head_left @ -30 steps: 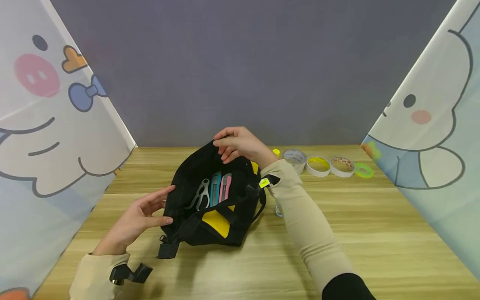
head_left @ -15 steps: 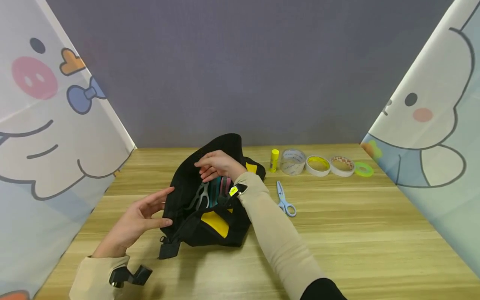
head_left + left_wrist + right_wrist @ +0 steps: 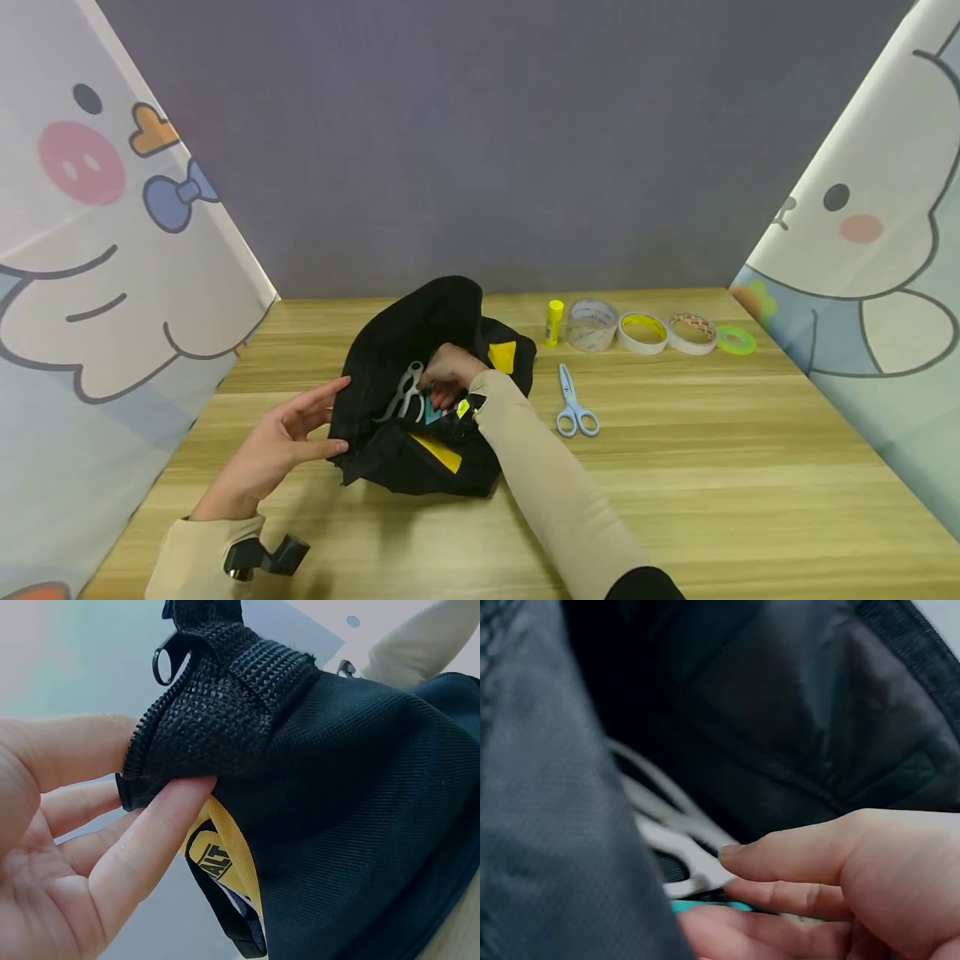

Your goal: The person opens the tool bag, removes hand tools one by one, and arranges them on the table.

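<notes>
A black tool bag with yellow patches lies gaping on the table. My left hand pinches its zipped end edge between thumb and fingers; in the left wrist view a zip pull hangs just above the thumb. Inside the bag is my right hand, its fingers fairly straight in the right wrist view. They lie against or beside silver-grey scissors and a teal utility knife. A pink knife seen earlier is mostly hidden under the right hand. Whether those fingers grasp anything is unclear.
Right of the bag, light blue scissors lie on the wooden table. Behind them stand a yellow glue stick, a wide clear tape roll, two white-edged rolls and a green roll. A grey wall closes the back.
My right hand has let go of the bag's far rim and reached down inside to the tools. The blue scissors came into sight. My left hand keeps its hold on the bag.
</notes>
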### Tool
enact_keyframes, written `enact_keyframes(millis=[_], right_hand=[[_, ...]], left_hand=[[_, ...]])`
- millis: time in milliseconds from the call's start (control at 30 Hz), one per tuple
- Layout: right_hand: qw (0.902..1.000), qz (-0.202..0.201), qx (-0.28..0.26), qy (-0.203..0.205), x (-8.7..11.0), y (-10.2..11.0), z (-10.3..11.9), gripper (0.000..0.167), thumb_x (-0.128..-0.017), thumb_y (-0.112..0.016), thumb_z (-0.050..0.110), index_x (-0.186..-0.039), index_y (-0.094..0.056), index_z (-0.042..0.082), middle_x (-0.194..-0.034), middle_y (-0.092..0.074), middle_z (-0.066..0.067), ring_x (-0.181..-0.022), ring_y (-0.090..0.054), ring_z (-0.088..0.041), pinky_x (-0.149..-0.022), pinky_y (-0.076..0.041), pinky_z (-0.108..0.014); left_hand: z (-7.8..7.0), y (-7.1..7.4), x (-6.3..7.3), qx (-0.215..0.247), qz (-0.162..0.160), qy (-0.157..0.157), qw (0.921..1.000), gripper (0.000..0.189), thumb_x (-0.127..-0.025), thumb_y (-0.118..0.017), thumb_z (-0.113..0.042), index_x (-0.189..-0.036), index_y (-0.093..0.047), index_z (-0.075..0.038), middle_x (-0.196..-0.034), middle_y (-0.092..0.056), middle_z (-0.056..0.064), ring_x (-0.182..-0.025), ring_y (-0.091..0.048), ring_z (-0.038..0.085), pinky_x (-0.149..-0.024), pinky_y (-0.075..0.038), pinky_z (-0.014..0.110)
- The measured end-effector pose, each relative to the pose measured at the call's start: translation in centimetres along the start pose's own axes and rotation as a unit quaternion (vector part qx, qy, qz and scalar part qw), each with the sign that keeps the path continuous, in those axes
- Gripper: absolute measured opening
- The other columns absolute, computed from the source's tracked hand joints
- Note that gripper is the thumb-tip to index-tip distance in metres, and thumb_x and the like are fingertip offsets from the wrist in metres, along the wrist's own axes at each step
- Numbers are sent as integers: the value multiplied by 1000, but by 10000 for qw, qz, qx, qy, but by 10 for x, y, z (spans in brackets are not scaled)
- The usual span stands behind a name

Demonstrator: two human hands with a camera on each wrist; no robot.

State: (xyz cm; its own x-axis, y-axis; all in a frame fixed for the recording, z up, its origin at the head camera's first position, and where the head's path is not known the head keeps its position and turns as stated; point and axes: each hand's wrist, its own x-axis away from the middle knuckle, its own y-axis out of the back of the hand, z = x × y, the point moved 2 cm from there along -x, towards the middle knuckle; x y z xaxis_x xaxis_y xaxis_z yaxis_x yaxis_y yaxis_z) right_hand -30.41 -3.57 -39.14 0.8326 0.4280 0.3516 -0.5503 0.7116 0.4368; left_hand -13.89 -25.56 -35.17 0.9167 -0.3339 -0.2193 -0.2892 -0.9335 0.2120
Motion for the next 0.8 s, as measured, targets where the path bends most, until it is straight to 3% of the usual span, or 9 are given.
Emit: enact_keyframes(millis=[300, 400, 467, 533, 633, 700, 800], right_hand=[[9955, -444, 788, -265, -16, -11, -2, 26, -78, -87, 15, -62, -71, 1, -55, -64, -11, -40, -59, -17, -44, -53, -30], [9926, -434, 1094, -290, -18, -15, 0, 26, -76, -89, 16, -73, -74, -5, -53, -63, -11, -38, -57, -17, -42, -52, -29], [9908, -434, 1245, -295, -19, -17, 1, 43, -76, -89, 17, -93, -69, -17, -51, -62, -11, -37, -56, -17, -41, -51, -28], [9901, -392, 1304, -353, -18, -19, 2, 47, -79, -86, 16, -100, -66, -21, -51, -61, -12, -37, -56, -17, -40, -51, -29], [9896, -389, 1327, -404, -16, -19, 2, 38, -82, -82, 15, -90, -68, -20, -50, -61, -11, -37, -55, -16, -39, -49, -27], [9907, -343, 1246, -416, -15, -17, 1, 28, -85, -78, 15, -68, -72, -7, -51, -61, -10, -37, -56, -16, -39, -48, -27], [9950, -188, 908, -372, -12, -13, -2, 33, -87, -73, 15, -58, -67, 0, -54, -63, -10, -39, -57, -16, -39, -48, -26]], left_hand=[[2, -1, -3, 317, 208, -373, 9986, 75, -83, -67, 19, -150, -46, -9, -139, -51, -10, -110, -57, 9, -79, -54, 22], [2, 0, -3, 315, 225, -405, 9984, 76, -83, -67, 19, -150, -46, -8, -139, -51, -9, -110, -58, 9, -78, -54, 22], [3, 0, -4, 319, 245, -413, 9983, 76, -83, -67, 19, -150, -46, -9, -139, -52, -9, -110, -58, 9, -78, -54, 22], [3, 0, -4, 357, 277, -441, 9980, 76, -83, -67, 19, -150, -46, -9, -137, -53, -8, -109, -59, 10, -77, -55, 22], [3, 0, -4, 451, 320, -516, 9971, 76, -83, -66, 21, -150, -46, -8, -135, -55, -6, -109, -59, 10, -75, -55, 22], [3, 1, -4, 507, 339, -553, 9966, 76, -83, -65, 21, -150, -45, -7, -134, -56, -5, -108, -60, 11, -74, -55, 22], [4, 1, -4, 487, 313, -534, 9969, 76, -83, -65, 21, -150, -45, -8, -134, -56, -6, -109, -60, 10, -75, -55, 22]])
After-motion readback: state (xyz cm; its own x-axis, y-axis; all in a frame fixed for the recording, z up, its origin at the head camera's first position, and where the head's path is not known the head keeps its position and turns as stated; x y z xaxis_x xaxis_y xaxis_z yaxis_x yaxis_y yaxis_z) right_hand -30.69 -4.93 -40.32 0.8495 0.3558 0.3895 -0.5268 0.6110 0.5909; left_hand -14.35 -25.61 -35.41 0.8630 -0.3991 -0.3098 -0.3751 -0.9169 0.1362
